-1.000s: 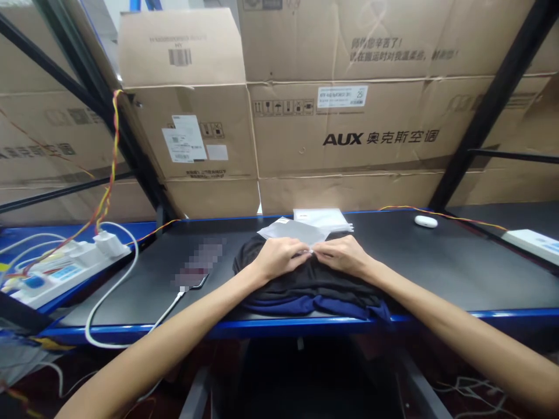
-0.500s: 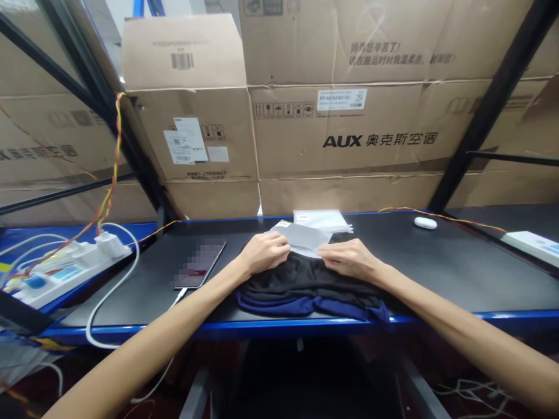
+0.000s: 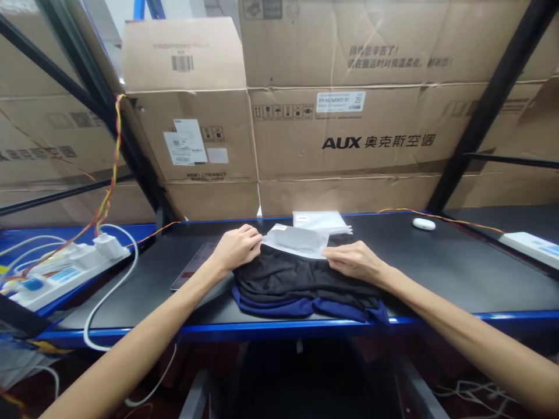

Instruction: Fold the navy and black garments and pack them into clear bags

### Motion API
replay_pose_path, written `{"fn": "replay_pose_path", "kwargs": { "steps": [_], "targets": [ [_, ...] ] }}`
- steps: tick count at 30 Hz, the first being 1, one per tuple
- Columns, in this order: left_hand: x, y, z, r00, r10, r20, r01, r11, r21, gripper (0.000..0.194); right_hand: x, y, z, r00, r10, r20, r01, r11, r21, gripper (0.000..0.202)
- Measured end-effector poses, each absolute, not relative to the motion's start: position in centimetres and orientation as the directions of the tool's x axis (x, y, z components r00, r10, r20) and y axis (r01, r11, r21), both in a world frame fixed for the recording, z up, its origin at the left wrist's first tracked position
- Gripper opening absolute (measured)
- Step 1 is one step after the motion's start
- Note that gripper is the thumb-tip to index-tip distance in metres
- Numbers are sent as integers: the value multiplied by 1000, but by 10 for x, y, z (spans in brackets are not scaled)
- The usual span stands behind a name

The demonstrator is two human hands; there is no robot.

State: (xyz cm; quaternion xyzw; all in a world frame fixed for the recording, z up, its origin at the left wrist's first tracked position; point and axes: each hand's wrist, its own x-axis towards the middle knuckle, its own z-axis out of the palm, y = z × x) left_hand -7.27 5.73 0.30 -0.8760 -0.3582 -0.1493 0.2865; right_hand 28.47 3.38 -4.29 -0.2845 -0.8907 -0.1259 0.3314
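A translucent white plastic bag (image 3: 297, 240) is stretched between my two hands over a dark cloth. My left hand (image 3: 239, 249) is closed on the bag's left corner. Its right edge is pinched by my right hand (image 3: 354, 259). Beneath lies the black cloth (image 3: 301, 276), bunched up, with dark blue fabric (image 3: 279, 305) along its front by the table edge. Just behind the held bag rests a stack of similar white bags (image 3: 321, 221).
A phone (image 3: 192, 270) lies left, partly behind my left forearm. A white earbud case (image 3: 423, 224) sits back right. Power strips stand at far left (image 3: 72, 267) and far right (image 3: 530, 247). Cardboard boxes (image 3: 349, 163) and black shelf posts (image 3: 480, 116) rise behind the table (image 3: 458, 270).
My left hand has moved left, pulling the bag's corner outward, so the bag is spread wider and more black cloth shows. My right hand has shifted slightly right.
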Motion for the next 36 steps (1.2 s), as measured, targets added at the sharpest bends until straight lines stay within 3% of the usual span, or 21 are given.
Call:
{"fn": "replay_pose_path", "kwargs": {
  "steps": [2,5,9,15,19,24,36],
  "targets": [
    [-61,56,3,668,569,480,739,-585,-335,15,283,33,-44,-624,378,684,574,816,72,19],
    [-36,55,0,722,527,449,672,-690,-271,34,280,32,-42,-633,309,710,548,826,129,20],
    [-9,58,-7,808,459,370,573,-760,-308,50,278,30,-40,-654,281,703,520,841,148,21],
    [-24,57,-7,774,544,324,626,-735,-261,42,274,28,-41,-634,414,654,533,846,-19,20],
    [-51,67,-2,600,721,348,798,-569,-198,43,270,27,-40,-625,537,567,586,802,-114,21],
    [-67,100,-5,386,874,296,922,-360,-143,40,269,30,-40,-645,570,508,572,802,-173,21],
    [-60,129,-12,435,873,218,899,-434,-56,48,275,32,-37,-661,622,420,533,783,-319,25]
  ]
}}
